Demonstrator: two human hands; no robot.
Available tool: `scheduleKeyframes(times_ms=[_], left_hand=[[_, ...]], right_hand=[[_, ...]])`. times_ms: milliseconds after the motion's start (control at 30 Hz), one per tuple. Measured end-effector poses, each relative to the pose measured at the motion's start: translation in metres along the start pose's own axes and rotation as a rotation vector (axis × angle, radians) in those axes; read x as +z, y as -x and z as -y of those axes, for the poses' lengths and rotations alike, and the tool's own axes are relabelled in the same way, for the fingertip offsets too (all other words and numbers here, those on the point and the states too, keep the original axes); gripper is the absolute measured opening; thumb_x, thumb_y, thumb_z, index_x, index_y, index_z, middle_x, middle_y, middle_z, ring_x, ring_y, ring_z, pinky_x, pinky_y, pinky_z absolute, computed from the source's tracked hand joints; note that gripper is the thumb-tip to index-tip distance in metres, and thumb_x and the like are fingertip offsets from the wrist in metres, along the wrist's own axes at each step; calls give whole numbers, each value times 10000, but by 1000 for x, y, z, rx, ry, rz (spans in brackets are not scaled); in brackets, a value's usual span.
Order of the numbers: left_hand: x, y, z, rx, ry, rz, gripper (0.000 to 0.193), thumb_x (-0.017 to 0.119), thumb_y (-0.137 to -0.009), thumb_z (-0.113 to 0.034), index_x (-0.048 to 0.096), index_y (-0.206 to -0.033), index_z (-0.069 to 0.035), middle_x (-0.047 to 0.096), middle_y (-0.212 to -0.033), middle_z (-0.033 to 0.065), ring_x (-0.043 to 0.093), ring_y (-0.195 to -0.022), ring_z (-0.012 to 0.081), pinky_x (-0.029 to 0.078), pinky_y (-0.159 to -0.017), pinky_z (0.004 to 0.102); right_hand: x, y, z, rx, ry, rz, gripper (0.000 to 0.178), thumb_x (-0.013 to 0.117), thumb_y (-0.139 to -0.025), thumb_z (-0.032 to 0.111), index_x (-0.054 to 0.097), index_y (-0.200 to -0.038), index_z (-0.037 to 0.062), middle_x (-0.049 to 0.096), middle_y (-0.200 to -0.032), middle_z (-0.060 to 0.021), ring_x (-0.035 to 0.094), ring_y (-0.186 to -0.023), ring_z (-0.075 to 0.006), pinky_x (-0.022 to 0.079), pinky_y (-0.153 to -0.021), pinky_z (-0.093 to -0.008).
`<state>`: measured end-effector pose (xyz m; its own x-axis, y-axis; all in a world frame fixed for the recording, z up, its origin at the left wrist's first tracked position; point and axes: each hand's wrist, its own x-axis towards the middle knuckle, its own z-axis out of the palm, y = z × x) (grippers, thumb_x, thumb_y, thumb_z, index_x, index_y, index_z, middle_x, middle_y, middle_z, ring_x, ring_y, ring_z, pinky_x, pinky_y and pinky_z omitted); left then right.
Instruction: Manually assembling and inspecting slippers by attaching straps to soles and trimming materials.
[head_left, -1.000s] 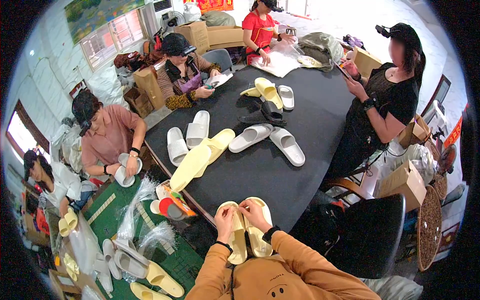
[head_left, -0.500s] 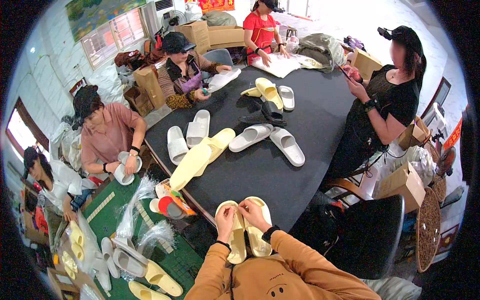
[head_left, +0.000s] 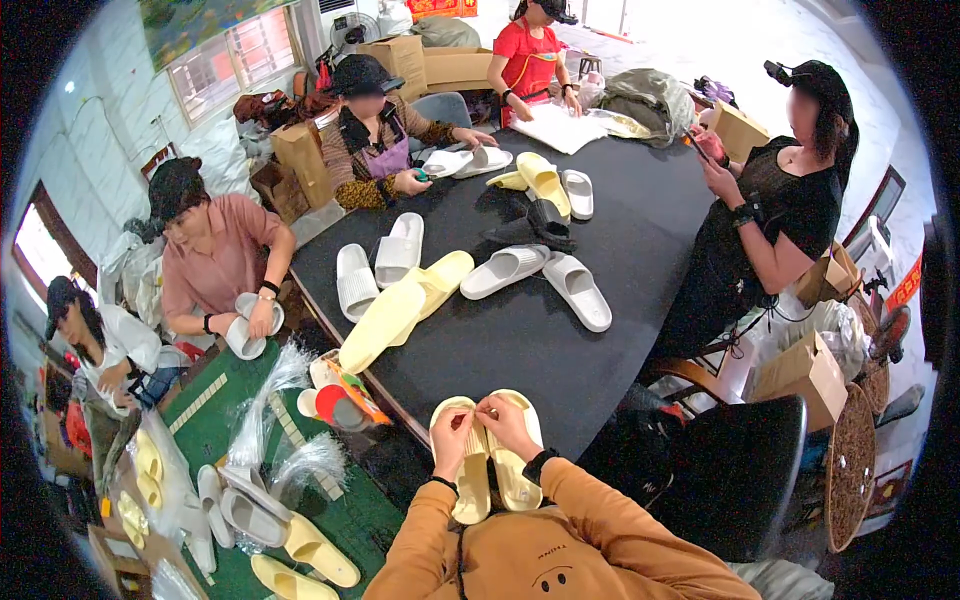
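A pair of pale yellow slippers lies side by side at the table's near edge, the left slipper (head_left: 471, 490) and the right slipper (head_left: 518, 486) pointing away from me. My left hand (head_left: 452, 438) is closed in a pinch over the left slipper's strap. Over the right slipper's strap my right hand (head_left: 508, 427) pinches too, its fingertips close to those of my left hand above the gap between the slippers. Whatever the fingertips hold is too small to make out. My hands partly cover both straps.
On the black table (head_left: 455, 345) lie yellow slippers (head_left: 385, 328), grey slippers (head_left: 578, 290) and black slippers (head_left: 545, 225). Lower left, a green surface (head_left: 360, 535) bears more slippers and bundled clear strands (head_left: 310, 470). Several people surround the tables. A black chair (head_left: 745, 480) stands at right.
My hands stay over the yellow straps, fingertips slightly shifted. Across the table, a person in a patterned top now has light slippers lying before them. The view has shifted slightly.
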<state>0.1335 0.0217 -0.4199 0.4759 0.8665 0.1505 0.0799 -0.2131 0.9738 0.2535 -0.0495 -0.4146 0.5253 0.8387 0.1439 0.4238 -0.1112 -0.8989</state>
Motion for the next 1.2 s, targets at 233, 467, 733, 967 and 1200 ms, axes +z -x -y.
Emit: scheduleKeyframes(times_ms=[233, 467, 733, 967, 1200], left_hand=[[-1, 2, -17, -79, 47, 12, 133, 641, -871, -101, 632, -894, 29, 644, -809, 67, 594, -713, 130, 484, -668, 267], [0, 1, -12, -60, -15, 23, 129, 629, -882, -107, 618, -891, 21, 626, -807, 40, 571, -724, 109, 468, -665, 260], [-1, 0, -4, -103, 51, 35, 136, 629, -884, -101, 645, -953, 14, 652, -891, 52, 597, -807, 126, 480, -737, 259], [-7, 1, -1, -177, 188, 77, 155, 634, -880, -96, 662, -972, 25, 661, -974, 79, 616, -895, 147, 485, -817, 273], [-3, 1, -7, -169, 152, 90, 143, 630, -881, -86, 664, -969, 21, 661, -971, 70, 616, -884, 148, 489, -812, 282]], right_hand=[[-1, 1, -1, 18, -1, -10, 122, 658, -840, 89, 623, -904, -8, 618, -863, -96, 633, -722, -184, 521, -652, -288], [-3, 2, 0, 9, -17, -15, 127, 653, -845, 102, 628, -898, -10, 616, -856, -96, 626, -721, -183, 515, -646, -290], [-4, 1, 6, -5, -26, -23, 115, 643, -850, 110, 636, -902, 8, 612, -821, -84, 601, -695, -173, 482, -624, -292], [-2, 2, 5, 38, -46, -18, 120, 656, -833, 86, 645, -935, 24, 611, -878, -98, 640, -760, -219, 530, -675, -313], [-4, 2, 3, 31, -13, -7, 125, 655, -840, 72, 637, -941, 0, 630, -889, -89, 631, -761, -180, 520, -674, -284]])
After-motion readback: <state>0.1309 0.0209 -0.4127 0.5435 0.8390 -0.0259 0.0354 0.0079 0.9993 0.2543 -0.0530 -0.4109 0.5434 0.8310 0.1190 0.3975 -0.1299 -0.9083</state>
